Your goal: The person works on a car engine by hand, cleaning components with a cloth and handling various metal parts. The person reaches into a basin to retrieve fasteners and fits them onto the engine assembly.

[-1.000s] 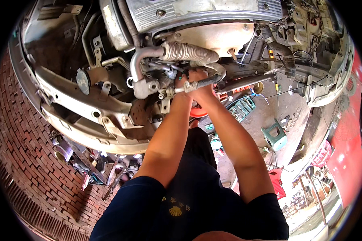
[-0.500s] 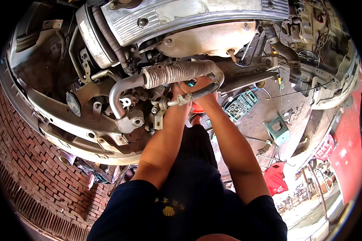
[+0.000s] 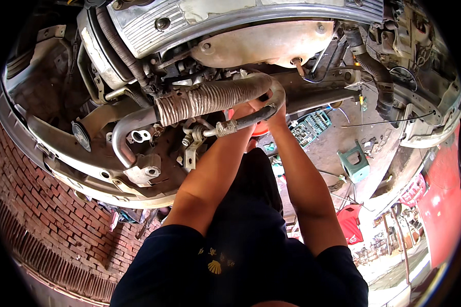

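Both my arms reach down into the engine bay, behind a curved metal pipe (image 3: 124, 138) with a ribbed, worn sleeve (image 3: 210, 100). My left hand (image 3: 245, 109) shows only in part between this sleeve and a black rubber hose (image 3: 252, 118). Beside it is my right hand (image 3: 276, 117), at the hose's bent right end. The fingers of both hands are hidden, and so is whatever they touch. Part of a red round thing (image 3: 262, 129) shows beneath, between my wrists. A small metal bracket (image 3: 189, 157) hangs left of my left forearm.
Above lie the ribbed engine cover (image 3: 153, 30) and a pale heat shield (image 3: 264, 46). The front body frame (image 3: 87, 158) curves along the left. On the floor at right are an open teal tool case (image 3: 311, 129) and a green stool (image 3: 353, 162). A brick surface (image 3: 51, 210) fills the lower left.
The view has shifted, so the pipe sits further left and larger. My hands are further behind the pipe and hose. The teal bit seen between them earlier is now hidden.
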`<state>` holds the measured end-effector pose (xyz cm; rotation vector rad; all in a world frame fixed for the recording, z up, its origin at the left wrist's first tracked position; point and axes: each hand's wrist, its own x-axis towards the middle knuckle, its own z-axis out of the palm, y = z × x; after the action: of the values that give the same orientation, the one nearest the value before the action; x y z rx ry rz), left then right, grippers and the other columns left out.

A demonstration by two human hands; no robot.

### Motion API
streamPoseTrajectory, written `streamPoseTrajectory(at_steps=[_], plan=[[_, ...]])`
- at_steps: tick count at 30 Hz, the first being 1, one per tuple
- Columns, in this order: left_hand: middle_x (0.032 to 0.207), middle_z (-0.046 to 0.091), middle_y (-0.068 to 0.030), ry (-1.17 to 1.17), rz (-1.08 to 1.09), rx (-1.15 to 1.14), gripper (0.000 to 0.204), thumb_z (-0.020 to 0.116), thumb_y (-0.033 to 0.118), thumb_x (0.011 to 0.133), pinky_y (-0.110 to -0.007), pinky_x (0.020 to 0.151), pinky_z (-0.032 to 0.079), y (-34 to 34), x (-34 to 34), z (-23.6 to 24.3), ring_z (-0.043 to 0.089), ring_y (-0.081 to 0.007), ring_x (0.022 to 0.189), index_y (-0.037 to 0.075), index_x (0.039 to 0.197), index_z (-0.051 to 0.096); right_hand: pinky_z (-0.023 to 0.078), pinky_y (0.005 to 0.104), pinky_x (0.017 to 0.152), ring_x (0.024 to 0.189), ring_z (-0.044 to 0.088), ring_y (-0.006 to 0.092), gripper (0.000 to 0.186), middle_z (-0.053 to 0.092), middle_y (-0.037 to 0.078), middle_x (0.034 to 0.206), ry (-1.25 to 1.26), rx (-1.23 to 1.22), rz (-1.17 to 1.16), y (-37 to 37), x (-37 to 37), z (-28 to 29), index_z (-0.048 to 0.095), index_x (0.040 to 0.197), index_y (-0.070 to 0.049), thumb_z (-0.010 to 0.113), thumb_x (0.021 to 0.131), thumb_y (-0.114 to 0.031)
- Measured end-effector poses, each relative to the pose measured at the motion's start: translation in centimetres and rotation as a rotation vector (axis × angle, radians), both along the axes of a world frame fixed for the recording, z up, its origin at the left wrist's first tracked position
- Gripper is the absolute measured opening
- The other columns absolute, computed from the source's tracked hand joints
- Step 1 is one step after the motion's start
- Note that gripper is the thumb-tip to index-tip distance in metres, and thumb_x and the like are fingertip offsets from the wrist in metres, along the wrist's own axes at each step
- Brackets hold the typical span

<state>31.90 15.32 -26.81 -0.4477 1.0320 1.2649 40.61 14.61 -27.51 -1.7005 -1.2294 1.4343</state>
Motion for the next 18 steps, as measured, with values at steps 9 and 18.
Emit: streamPoseTrajectory(at_steps=[9, 18], plan=[[0.113, 0.069, -0.013, 1.083, -0.43, 0.231, 0.05, 0.052, 0.052, 0.1, -0.043, 0.092, 0.055, -2.1, 0.3, -6.9, 0.067, -0.0288, 0.106, 0.007, 0.117, 0.064, 0.053, 0.0375, 0.102, 0.112, 0.072, 0.0259, 0.055, 0.077, 0.016, 0.117, -0.208, 0.029, 0.158, 0.6, 1.5, 0.3, 0.071, 0.127, -0.002, 0.082, 0.088, -0.039], [0.118, 0.071, -0.0134, 0.454, -0.3, 0.083, 0.044, 0.038, 0.041, 0.11, -0.043, 0.093, 0.058, -2.6, -1.2, -8.4, 0.071, -0.0304, 0.106, 0.007, 0.128, 0.06, 0.051, 0.0487, 0.105, 0.117, 0.068, 0.0429, 0.056, 0.07, 0.026, 0.125, -0.512, 0.136, 0.298, 0.3, -1.2, 2.4, 0.07, 0.128, -0.002, 0.064, 0.097, -0.048]])
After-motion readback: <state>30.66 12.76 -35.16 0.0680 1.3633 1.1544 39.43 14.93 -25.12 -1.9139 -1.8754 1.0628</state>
